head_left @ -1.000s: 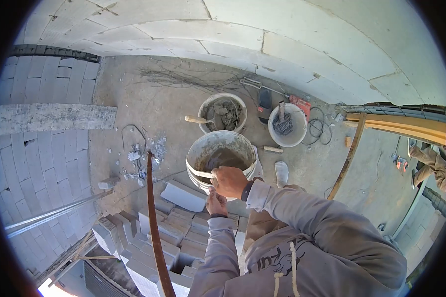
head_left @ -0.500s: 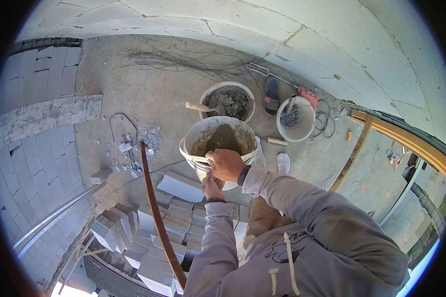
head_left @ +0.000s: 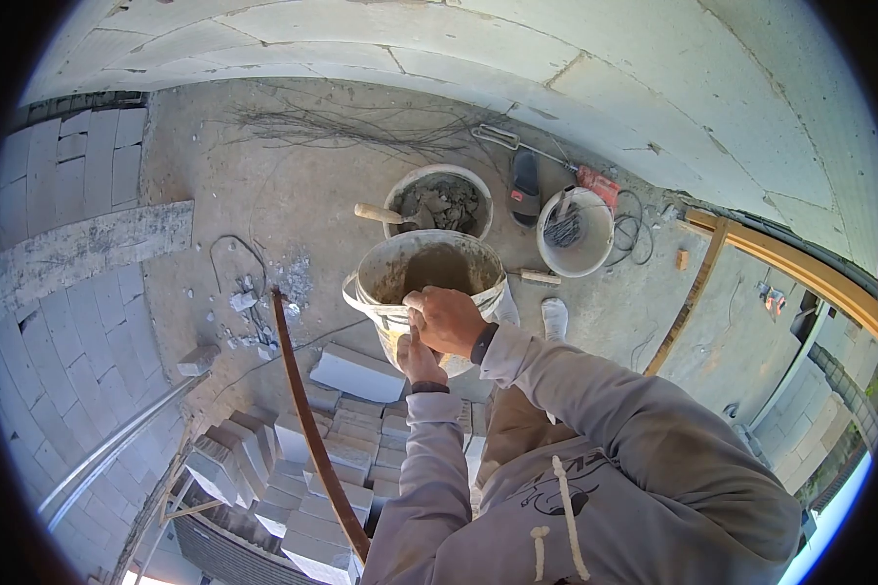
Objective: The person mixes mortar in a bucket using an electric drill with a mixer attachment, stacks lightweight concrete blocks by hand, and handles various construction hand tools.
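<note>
Observing the right hand (head_left: 451, 322) clenched on the near rim of the bucket (head_left: 380, 273), beside the tub (head_left: 439, 171); left hand (head_left: 418, 357) beneath, its grip hidden. One-sided hold: any slip could tip the bucket and spill its load (head_left: 437, 268).

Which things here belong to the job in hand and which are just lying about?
Probably the job:
front bucket, being handled
rear bucket of grey mix
wooden-handled tool in it

Probably lying about:
dark slipper
thin twigs or wires
broken fragments

Trowel (head_left: 380, 213) lies in tub (head_left: 439, 170), behind the bucket (head_left: 390, 331).
</note>
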### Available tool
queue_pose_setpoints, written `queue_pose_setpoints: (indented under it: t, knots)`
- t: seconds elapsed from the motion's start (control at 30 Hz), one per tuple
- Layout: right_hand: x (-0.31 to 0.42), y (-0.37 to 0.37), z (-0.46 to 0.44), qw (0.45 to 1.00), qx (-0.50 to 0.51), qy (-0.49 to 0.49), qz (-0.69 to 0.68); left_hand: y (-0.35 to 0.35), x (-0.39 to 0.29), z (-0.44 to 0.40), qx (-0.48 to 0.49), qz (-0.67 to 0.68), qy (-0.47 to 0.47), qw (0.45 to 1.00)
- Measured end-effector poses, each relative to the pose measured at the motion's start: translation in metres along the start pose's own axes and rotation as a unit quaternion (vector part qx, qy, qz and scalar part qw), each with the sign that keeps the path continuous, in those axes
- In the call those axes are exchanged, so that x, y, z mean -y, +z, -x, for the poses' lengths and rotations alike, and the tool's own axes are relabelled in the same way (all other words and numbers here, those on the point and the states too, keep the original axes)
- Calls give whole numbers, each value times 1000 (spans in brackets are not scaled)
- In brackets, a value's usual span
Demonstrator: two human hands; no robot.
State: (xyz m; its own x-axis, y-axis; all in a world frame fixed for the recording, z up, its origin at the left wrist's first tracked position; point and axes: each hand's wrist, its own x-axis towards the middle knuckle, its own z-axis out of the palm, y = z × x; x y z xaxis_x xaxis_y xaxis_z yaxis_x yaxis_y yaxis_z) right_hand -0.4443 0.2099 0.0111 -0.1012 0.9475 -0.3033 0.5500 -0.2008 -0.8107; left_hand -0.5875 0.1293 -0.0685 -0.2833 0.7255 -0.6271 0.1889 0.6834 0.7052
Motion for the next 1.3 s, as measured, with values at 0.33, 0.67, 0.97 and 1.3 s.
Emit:
queue_pose_setpoints:
  t: [0.33,0.67,0.97,1.3]
  knots:
    - [-2,-4,1,1000,8,12,-5,16,-37,10,-42,251,-164,953]
    - [-1,-3,0,1000,-4,20,-10,14,-6,-13,-11,276,-83,957]
    - [-4,-4,-1,1000,-6,24,-14,35,-47,0,-20,277,-66,958]
    - [-10,-1,-2,998,-10,34,-42,33,-29,-16,-15,159,-28,987]
